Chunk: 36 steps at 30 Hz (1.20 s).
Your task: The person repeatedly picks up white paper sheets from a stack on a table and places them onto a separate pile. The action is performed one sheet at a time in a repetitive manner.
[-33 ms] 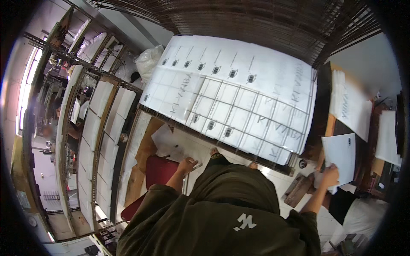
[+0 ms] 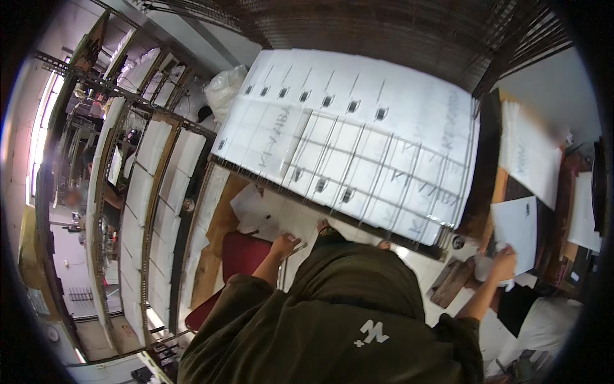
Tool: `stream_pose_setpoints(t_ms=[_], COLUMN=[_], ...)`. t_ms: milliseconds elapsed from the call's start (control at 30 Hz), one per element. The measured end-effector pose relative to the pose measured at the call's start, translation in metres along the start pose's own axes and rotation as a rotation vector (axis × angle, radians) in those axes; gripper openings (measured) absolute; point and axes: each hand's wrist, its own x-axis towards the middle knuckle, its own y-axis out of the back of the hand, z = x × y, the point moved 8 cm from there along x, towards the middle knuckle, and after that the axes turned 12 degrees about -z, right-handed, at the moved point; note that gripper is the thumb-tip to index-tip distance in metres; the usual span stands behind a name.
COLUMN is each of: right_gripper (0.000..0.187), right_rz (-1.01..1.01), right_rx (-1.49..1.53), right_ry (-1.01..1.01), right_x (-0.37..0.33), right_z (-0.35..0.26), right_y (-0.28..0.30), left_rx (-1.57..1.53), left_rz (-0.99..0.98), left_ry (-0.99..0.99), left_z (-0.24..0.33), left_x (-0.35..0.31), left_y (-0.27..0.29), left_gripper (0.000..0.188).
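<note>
My right hand [image 2: 504, 262] is at the lower left edge of a white sheet [image 2: 517, 229] with a small dark mark near its top. Its fingers are closed on the sheet's edge, and the sheet lies over a dark-topped table to my right. A whitish, crumpled thing [image 2: 483, 267] sits against that hand; its kind is unclear. Low on my left, my left hand [image 2: 283, 246] has curled fingers beside a red chair [image 2: 246, 256]. A thin pale edge shows at its fingertips, and I cannot make out whether it is held.
In front stands a wire rack [image 2: 441, 237] covered with overlapping white printed sheets [image 2: 332, 83]. Tall shelving with stacked white sheets [image 2: 150, 150] runs along the left. A wooden block [image 2: 451, 281] lies on the floor. At lower right is a person in white [image 2: 550, 326]. More paper [image 2: 531, 160] lies far right.
The whole view has shifted slightly to the right. My right hand has moved a little up along the sheet's left edge; my left hand keeps its pose.
</note>
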Motion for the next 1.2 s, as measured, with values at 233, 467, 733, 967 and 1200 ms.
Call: stream_pose_setpoints(t_ms=[233,467,733,967,1200], right_gripper=[0.045,0.03,0.033,0.042,0.049], right_rz=[0.231,-0.11,-0.437,-0.614,-0.825], right_rx=[0.459,1.103,0.64,0.461,0.345], right_ry=[-0.022,0.63,1.048,1.549,1.9], right_x=[0.042,0.131,-0.048,-0.263,-0.353], right_z=[0.001,-0.137,-0.455,-0.573,-0.608], right_y=[0.132,0.258,0.402,0.489,0.458], left_rx=[-0.17,-0.097,-0.228,-0.296,-0.423], left_rz=[-0.048,-0.043,0.154,-0.033,0.252], left_ry=[-0.015,0.081,0.239,0.36,0.241], left_z=[-0.015,-0.107,-0.222,-0.246,-0.193], left_x=[0.004,0.014,0.001,-0.053,-0.079], left_y=[0.044,0.157,0.178,0.088,0.06], left_gripper=[0.055,0.043,0.046,0.051,0.05])
